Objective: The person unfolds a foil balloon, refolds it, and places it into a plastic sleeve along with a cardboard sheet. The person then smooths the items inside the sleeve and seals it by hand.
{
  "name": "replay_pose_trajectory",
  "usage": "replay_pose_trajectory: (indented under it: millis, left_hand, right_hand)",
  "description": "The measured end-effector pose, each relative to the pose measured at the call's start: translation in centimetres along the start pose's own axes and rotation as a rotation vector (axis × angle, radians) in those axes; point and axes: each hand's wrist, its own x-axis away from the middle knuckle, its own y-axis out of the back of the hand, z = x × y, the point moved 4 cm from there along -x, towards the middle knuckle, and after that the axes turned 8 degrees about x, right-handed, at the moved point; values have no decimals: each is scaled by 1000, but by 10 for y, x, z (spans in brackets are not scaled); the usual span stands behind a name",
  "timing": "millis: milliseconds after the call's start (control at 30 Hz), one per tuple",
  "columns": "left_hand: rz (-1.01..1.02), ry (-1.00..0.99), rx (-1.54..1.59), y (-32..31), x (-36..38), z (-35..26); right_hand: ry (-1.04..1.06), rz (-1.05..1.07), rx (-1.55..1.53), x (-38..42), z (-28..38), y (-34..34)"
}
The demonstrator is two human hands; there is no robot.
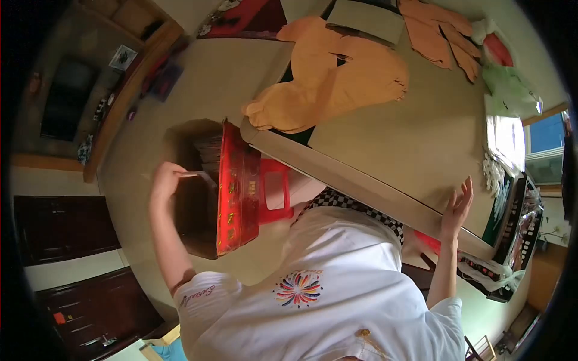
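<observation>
My left hand (pixel 165 182) is at the open side of a cardboard box (pixel 238 189), whose outer wall is red with printed characters. Its fingers are pinched on a thin pale strip (pixel 191 174) that points into the box; motion blur hides its kind. Flat greyish pieces (pixel 209 150) are stacked inside. My right hand (pixel 459 207) is at the near right edge of the table (pixel 385 135), fingers apart, holding nothing. Farther back on the table lie flat orange pieces (pixel 337 78) in an overlapping heap.
A red plastic stool (pixel 276 191) stands beside the box. More orange pieces, glove-like in outline (pixel 436 30), lie at the far right near a green plastic bag (pixel 510 90). White gloves (pixel 496 175) rest by the right edge. A black crate (pixel 519 237) stands beyond it.
</observation>
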Motion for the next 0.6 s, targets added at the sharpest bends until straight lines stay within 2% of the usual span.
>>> replay_pose_trajectory:
  millis: [33,67,100,133,167,200,300,367,400,500,533,600]
  left_hand:
    - [1,-140,-109,-26,-14,19]
    - [57,-91,-137,-50,-26,29]
    - [82,-170,-252,-77,-42,47]
    - [88,-74,-422,-104,-54,61]
    - [-31,0,-278,-132,-73,96]
    - [81,-90,-480,-168,-93,129]
    - [207,-29,-275,-201,-103,124]
    - [157,-91,-283,-223,-113,143]
    - [107,-147,-294,-231,-121,148]
    - [-247,-467,-398,-240,-156,177]
    - [-260,-190,-150,-204,-149,157]
    - [-295,214,243,-130,-111,71]
  right_hand:
    - [19,20,16,-5,10,1]
    - [37,37,33,-10,18,0]
    - [74,47,36,-15,23,-3]
    - [108,56,39,-21,29,-7]
    - [142,65,43,-26,33,-11]
    - [165,87,60,-30,38,-14]
    - [233,137,93,-41,43,-28]
    - [281,144,21,-45,32,-50]
    - [291,193,56,-52,46,-52]
    - [361,248,29,-85,74,-77]
    - [340,246,9,-99,72,-92]
    - [367,234,-21,-135,77,-119]
